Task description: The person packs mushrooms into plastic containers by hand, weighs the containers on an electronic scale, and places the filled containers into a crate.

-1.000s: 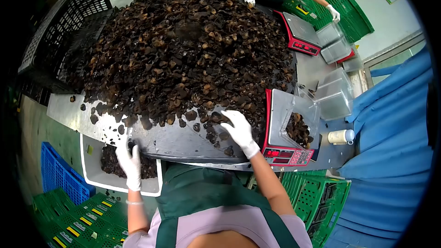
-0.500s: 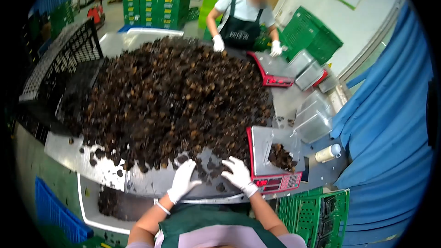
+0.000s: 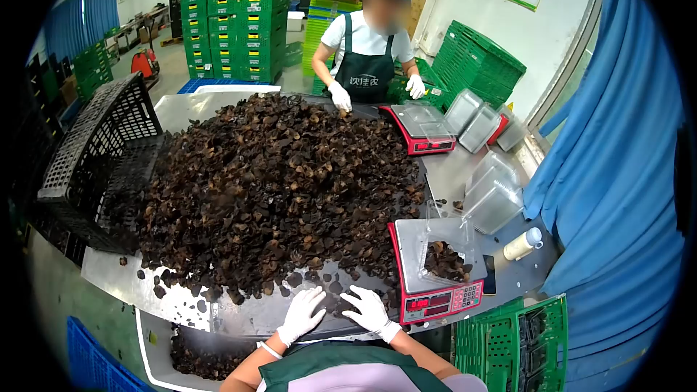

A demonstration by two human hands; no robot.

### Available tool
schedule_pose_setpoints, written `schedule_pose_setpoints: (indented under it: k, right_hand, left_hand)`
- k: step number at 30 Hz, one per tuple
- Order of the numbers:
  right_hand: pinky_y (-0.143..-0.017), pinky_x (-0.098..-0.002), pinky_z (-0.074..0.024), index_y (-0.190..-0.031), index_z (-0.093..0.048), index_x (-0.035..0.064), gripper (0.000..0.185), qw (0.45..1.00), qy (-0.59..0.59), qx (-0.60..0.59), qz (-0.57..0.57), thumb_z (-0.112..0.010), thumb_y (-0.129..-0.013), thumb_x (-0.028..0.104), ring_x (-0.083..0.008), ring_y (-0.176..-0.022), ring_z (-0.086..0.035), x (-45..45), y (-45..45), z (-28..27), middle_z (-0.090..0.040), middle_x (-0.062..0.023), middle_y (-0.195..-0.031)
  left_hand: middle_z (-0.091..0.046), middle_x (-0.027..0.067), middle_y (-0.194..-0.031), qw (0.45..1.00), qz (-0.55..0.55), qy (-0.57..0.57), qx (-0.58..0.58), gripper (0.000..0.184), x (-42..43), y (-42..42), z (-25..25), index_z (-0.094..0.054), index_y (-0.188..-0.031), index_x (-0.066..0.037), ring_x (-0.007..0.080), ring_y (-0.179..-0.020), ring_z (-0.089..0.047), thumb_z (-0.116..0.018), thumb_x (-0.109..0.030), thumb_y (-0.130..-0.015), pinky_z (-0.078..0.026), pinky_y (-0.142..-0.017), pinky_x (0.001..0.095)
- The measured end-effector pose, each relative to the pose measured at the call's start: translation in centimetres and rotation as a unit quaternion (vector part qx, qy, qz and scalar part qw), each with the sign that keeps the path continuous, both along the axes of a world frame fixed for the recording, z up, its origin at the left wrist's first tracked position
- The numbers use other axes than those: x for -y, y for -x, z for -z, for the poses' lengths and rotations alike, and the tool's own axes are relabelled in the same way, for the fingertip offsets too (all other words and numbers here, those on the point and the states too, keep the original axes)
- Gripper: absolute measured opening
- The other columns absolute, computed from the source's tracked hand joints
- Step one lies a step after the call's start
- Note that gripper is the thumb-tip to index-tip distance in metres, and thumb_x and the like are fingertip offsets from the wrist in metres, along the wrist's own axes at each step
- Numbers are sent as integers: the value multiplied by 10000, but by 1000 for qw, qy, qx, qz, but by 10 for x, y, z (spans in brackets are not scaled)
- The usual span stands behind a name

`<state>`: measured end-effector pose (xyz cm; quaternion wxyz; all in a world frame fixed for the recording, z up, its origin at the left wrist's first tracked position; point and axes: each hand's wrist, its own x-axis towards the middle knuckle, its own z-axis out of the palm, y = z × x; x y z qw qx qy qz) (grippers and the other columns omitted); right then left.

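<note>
My left hand (image 3: 301, 316), in a white glove, rests at the table's front edge with its fingers spread and holds nothing. Beside it, my right hand (image 3: 370, 311), gloved as well, has its fingers apart and is also without anything in it. Just beyond both hands lies a large heap of dark brown, curled pieces like wood ear mushrooms (image 3: 283, 189), with a few loose bits near my fingertips. Right of my right hand stands a red digital scale (image 3: 441, 303). On its plate is a clear plastic box (image 3: 415, 252) with some of the dark pieces (image 3: 446, 261) inside.
Across the table a co-worker (image 3: 369, 51) in white gloves stands by a second scale (image 3: 427, 128). Clear plastic boxes (image 3: 494, 196) and a bottle (image 3: 523, 244) line the right side. A black crate (image 3: 94, 152) lies tipped at left. Below are a white bin (image 3: 149, 352) and green crates (image 3: 512, 345).
The camera view has shifted, so the table and my hands appear lower. My hands stay open near the front edge. The co-worker's hands remain close to the far scale and heap.
</note>
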<state>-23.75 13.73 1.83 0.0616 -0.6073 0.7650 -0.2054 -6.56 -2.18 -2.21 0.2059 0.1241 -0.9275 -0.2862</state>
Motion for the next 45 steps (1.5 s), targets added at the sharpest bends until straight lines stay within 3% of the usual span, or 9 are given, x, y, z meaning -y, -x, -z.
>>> schedule_pose_setpoints:
  k: [7, 9, 12, 18, 24, 26, 30, 39, 45]
  right_hand:
    - [-1010, -520, -351, -1254, -591, 200, 524, 999, 27, 20, -12, -684, -782, 408, -309, -1201, -488, 13, -14, -12, -529, -123, -1299]
    - [-986, -414, -408, -1131, -654, 89, 427, 987, 132, 81, 53, -740, -745, 251, -337, -1114, -550, 18, 1, -27, -619, -144, -1153]
    - [-1021, -408, -386, -1165, -630, 48, 352, 953, 187, 155, 182, -652, -818, 101, -312, -1170, -530, 4, 26, -19, -618, -136, -1193]
    - [-1110, -521, -207, -1388, -452, 158, 647, 983, -44, 38, 177, -652, -826, 411, -402, -1323, -331, -21, 1, 8, -426, -181, -1400]
    - [-1105, -483, -261, -1429, -383, 139, 865, 986, 15, 124, 114, -759, -704, 424, -416, -1364, -260, -20, -9, 6, -306, -203, -1471]
    - [-1113, -506, -240, -1444, -353, 140, 979, 990, 8, 120, 76, -784, -636, 486, -439, -1383, -207, -5, 1, -4, -243, -203, -1506]
    - [-1085, -600, -224, -1413, -406, 296, 817, 994, -99, 27, -38, -720, -695, 528, -435, -1378, -214, 28, 16, -8, -302, -137, -1493]
    - [-1049, -441, -350, -1191, -615, 177, 399, 992, -32, 83, -94, -661, -806, 274, -358, -1255, -435, -5, 31, 3, -537, -106, -1278]
    - [-1043, -506, -329, -1376, -467, 219, 795, 994, -68, 63, -61, -733, -681, 500, -379, -1301, -366, -16, 13, -10, -430, -143, -1397]
  left_hand:
    - [-545, 143, -1277, 999, -17, -19, -32, 473, 1, -1, -5, -572, -1199, -51, 332, -1191, -496, -689, -242, -783, -389, -1012, 433]
    - [-550, 152, -1268, 997, -21, -37, -65, 460, 1, -1, -5, -575, -1192, -50, 332, -1172, -514, -697, -197, -773, -411, -994, 428]
    - [-594, 172, -1197, 993, -65, -14, -102, 380, 1, 2, -11, -597, -1155, -41, 343, -1143, -543, -660, -122, -789, -410, -1005, 430]
    - [-580, 149, -1224, 993, -85, -48, -61, 428, 3, 2, -2, -586, -1200, -54, 350, -1194, -491, -677, -170, -797, -373, -1027, 431]
    - [-329, 161, -1482, 996, 41, -74, 22, 918, 6, 19, -21, -378, -1418, -75, 353, -1354, -319, -781, -427, -673, -276, -1109, 450]
    - [-349, 156, -1470, 997, 61, -34, 26, 841, 8, 24, -19, -425, -1383, -76, 365, -1335, -337, -769, -414, -694, -286, -1100, 451]
    - [-505, 135, -1331, 994, 85, -60, 12, 617, 12, 21, -3, -525, -1277, -73, 341, -1244, -450, -743, -299, -745, -334, -1060, 452]
    - [-551, 125, -1279, 996, 58, -64, -2, 523, 4, -7, -9, -538, -1270, -78, 317, -1200, -497, -700, -187, -785, -377, -1025, 415]
    - [-512, 97, -1331, 997, 70, 37, 16, 513, -2, 10, -17, -546, -1281, -135, 298, -1178, -491, -678, -249, -798, -393, -969, 394]
